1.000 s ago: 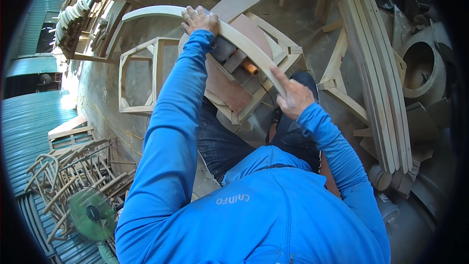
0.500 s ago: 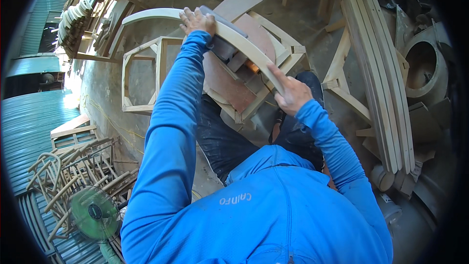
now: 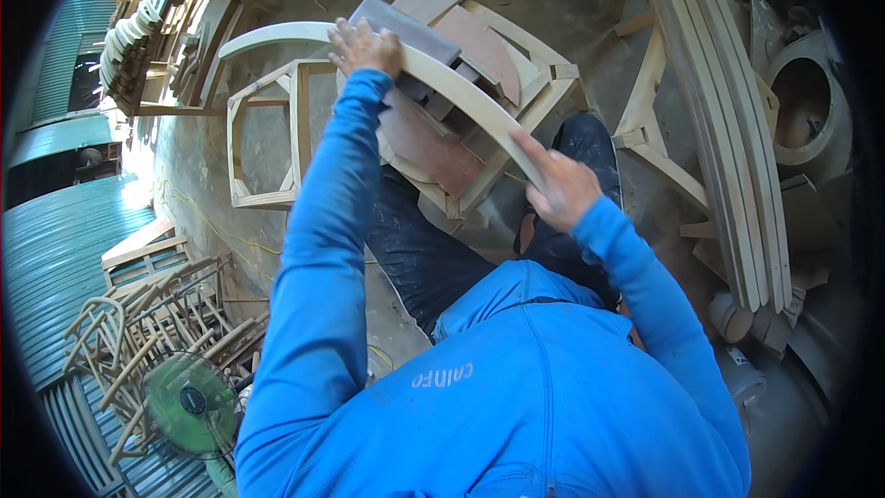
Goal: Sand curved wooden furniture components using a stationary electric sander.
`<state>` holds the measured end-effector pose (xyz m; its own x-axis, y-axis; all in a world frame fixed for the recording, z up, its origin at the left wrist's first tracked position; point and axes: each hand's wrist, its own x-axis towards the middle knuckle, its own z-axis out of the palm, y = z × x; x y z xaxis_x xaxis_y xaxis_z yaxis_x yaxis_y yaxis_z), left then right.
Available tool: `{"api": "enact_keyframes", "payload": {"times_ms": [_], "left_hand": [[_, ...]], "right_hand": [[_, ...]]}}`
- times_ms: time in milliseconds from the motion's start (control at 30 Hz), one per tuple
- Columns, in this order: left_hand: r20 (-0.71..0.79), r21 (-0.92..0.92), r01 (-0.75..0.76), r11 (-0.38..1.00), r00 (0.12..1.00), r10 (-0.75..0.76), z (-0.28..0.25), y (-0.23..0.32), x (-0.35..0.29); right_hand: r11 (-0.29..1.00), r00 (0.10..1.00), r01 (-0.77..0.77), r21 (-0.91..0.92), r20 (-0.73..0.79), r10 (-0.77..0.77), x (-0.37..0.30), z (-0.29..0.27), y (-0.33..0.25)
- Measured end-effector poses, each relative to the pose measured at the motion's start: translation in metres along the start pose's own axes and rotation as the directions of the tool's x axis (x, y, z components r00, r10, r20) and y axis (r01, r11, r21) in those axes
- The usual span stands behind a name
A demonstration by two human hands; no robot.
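A pale curved wooden strip (image 3: pixel 461 90) arcs from the far left toward my right knee. My left hand (image 3: pixel 366 48) holds it near the middle, fingers spread over the wood. At the near end my right hand (image 3: pixel 564 186) is closed around the strip, its index finger along the edge. Just beyond the strip is a grey flat-topped machine (image 3: pixel 406 28), partly hidden beneath the wood; I cannot tell whether they touch. It sits among thin reddish boards (image 3: pixel 433 152) on a low wooden frame (image 3: pixel 553 97).
An open wooden frame (image 3: pixel 263 194) stands on the left. Long curved wooden pieces (image 3: pixel 714 129) lean on a trestle at right, beside a round metal housing (image 3: pixel 807 115). A green fan (image 3: pixel 192 399) and piled chair frames (image 3: pixel 124 341) are at lower left.
The strip's far end has shifted slightly left, and my right hand with its near end slightly right and down. More of the grey machine's top shows; an orange part beneath is now hidden.
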<state>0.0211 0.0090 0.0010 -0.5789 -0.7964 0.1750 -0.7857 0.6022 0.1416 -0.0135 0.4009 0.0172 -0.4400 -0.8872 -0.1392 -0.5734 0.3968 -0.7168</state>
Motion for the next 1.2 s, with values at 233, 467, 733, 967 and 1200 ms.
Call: {"api": "enact_keyframes", "payload": {"times_ms": [233, 467, 733, 967, 1200], "left_hand": [[0.096, 0.029, -0.029, 0.999, 0.995, 0.026, 0.000, 0.020, -0.032], [0.049, 0.057, -0.082, 0.995, 0.996, 0.079, -0.006, 0.072, -0.057], [0.087, 0.024, 0.020, 1.000, 0.996, -0.022, -0.005, 0.006, 0.052], [0.027, 0.016, -0.065, 0.998, 0.998, 0.064, -0.005, 0.061, -0.088], [-0.015, -0.002, -0.088, 0.996, 0.996, 0.088, 0.003, 0.067, -0.053]], "right_hand": [[1.000, 1.000, -0.017, 0.009, 0.007, 0.017, -0.033, 0.004, 0.008], [0.995, 0.991, -0.099, 0.027, -0.087, 0.101, -0.066, -0.013, 0.013], [1.000, 0.996, 0.017, -0.019, -0.087, -0.018, 0.048, 0.007, -0.009], [0.998, 0.996, -0.050, 0.041, -0.074, 0.053, -0.087, -0.003, 0.019], [0.995, 0.992, -0.092, -0.049, -0.092, 0.087, -0.045, -0.019, 0.014]]}}
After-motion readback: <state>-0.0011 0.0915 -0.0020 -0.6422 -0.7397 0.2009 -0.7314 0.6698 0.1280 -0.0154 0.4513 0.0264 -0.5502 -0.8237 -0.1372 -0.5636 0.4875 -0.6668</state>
